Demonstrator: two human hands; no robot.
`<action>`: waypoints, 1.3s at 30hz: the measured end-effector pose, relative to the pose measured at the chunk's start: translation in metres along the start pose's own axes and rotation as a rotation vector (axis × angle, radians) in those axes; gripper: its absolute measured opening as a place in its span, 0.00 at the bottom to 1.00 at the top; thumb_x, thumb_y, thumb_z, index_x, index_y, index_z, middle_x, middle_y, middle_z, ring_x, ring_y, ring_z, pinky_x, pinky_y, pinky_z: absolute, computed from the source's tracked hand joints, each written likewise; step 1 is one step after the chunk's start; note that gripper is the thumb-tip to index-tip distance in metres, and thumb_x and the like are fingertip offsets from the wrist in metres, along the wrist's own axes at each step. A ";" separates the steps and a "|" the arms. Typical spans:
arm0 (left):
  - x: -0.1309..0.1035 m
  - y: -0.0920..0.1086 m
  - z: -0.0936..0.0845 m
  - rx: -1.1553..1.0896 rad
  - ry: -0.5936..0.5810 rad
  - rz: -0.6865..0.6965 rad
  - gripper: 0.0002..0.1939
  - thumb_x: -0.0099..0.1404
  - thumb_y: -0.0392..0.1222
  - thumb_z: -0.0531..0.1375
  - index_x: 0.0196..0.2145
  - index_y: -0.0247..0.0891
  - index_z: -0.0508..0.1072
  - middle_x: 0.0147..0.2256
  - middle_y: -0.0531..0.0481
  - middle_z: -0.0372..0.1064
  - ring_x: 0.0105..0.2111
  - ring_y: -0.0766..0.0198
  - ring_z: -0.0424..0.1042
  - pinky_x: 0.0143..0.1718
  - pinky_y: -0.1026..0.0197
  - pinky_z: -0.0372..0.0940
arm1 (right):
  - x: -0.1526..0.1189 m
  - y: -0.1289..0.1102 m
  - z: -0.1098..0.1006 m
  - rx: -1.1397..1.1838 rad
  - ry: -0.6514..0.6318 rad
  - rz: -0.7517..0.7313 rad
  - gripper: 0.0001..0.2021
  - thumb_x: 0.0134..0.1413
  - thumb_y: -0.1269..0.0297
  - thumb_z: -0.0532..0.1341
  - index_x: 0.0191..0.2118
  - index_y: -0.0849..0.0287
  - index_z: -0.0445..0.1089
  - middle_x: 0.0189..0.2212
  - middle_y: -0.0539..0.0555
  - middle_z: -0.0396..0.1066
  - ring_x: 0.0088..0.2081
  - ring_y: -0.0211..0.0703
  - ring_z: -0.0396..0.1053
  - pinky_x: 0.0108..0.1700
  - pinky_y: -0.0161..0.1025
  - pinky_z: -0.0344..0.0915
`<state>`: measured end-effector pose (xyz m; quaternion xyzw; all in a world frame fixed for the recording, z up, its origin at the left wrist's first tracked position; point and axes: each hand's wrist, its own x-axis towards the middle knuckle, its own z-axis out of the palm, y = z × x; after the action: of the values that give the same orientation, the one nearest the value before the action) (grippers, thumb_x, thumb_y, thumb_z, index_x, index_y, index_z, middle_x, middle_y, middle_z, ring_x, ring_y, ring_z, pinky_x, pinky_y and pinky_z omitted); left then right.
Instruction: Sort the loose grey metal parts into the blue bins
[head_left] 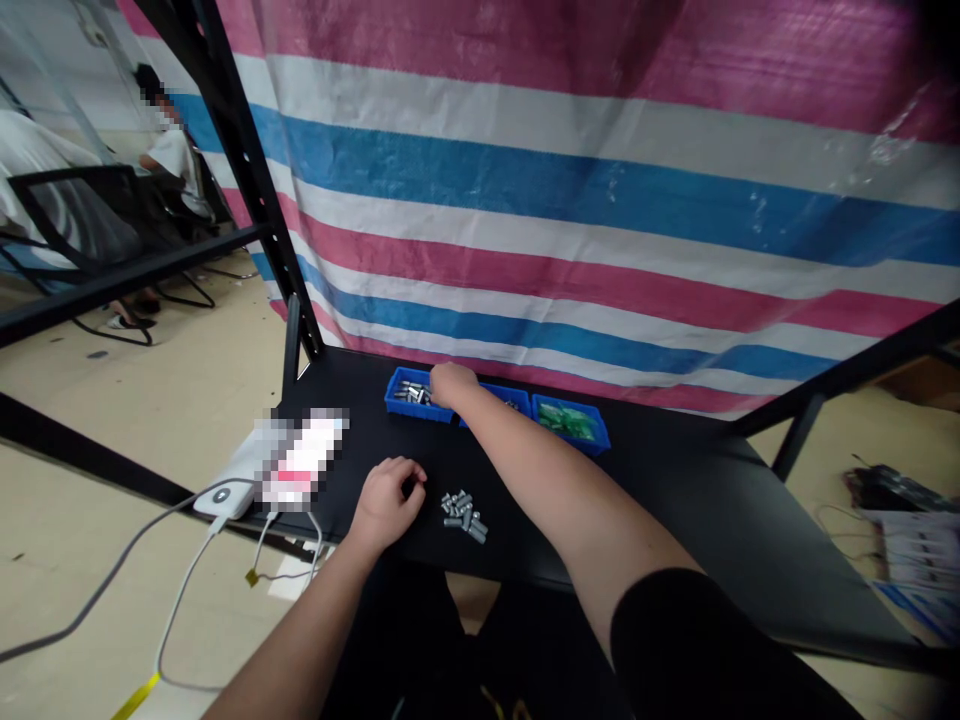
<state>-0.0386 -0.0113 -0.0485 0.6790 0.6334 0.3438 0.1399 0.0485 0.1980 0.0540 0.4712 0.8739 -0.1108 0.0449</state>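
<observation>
A black worktop (701, 500) with metal bits (466, 519)

Close by, the metal bits lie in a pile. The left hand (385, 500) is just beside them, its curled grip spread a little. Farther on, the right hand (452, 383) reaches to the left blue bin (420, 411), but its fingertips are hidden, so I cannot tell about that grip. The right blue bin (602, 444) holds green things (566, 421). Behind hangs a striped sheet (562, 225). Far off, a person (178, 158) sits.

We wear one black short sleeve (675, 630), hem curved, right arm (547, 480) bare beyond it; left of sleeve, black clothing (409, 620).
</observation>
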 end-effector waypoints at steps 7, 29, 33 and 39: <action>0.000 -0.002 0.001 0.002 -0.005 -0.013 0.05 0.60 0.34 0.58 0.33 0.43 0.72 0.31 0.51 0.70 0.34 0.58 0.69 0.39 0.57 0.63 | -0.053 0.073 -0.042 0.028 0.212 0.117 0.15 0.53 0.61 0.68 0.47 0.58 0.77 0.44 0.60 0.77 0.46 0.54 0.74 0.46 0.44 0.68; 0.000 -0.003 0.003 -0.001 0.010 -0.006 0.05 0.60 0.34 0.57 0.34 0.42 0.72 0.32 0.51 0.70 0.36 0.58 0.69 0.41 0.57 0.62 | -0.173 0.072 0.062 0.363 -0.185 -0.248 0.05 0.44 0.74 0.64 0.26 0.57 0.76 0.23 0.47 0.75 0.26 0.38 0.72 0.33 0.33 0.64; 0.000 -0.003 0.002 0.002 0.002 -0.013 0.05 0.61 0.34 0.57 0.34 0.42 0.72 0.32 0.51 0.70 0.35 0.59 0.69 0.40 0.57 0.62 | -0.160 0.083 0.044 0.437 0.208 -0.087 0.08 0.53 0.70 0.62 0.38 0.56 0.77 0.31 0.50 0.79 0.31 0.39 0.74 0.37 0.34 0.66; 0.000 -0.004 0.003 0.007 0.003 -0.012 0.05 0.61 0.34 0.57 0.34 0.42 0.72 0.32 0.51 0.70 0.36 0.58 0.69 0.41 0.57 0.62 | -0.171 0.090 0.040 0.442 0.253 0.014 0.12 0.55 0.64 0.64 0.47 0.55 0.74 0.31 0.50 0.79 0.32 0.41 0.74 0.37 0.36 0.66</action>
<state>-0.0394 -0.0104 -0.0530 0.6752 0.6390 0.3415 0.1387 0.2171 0.0972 0.0332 0.4859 0.8238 -0.2389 -0.1678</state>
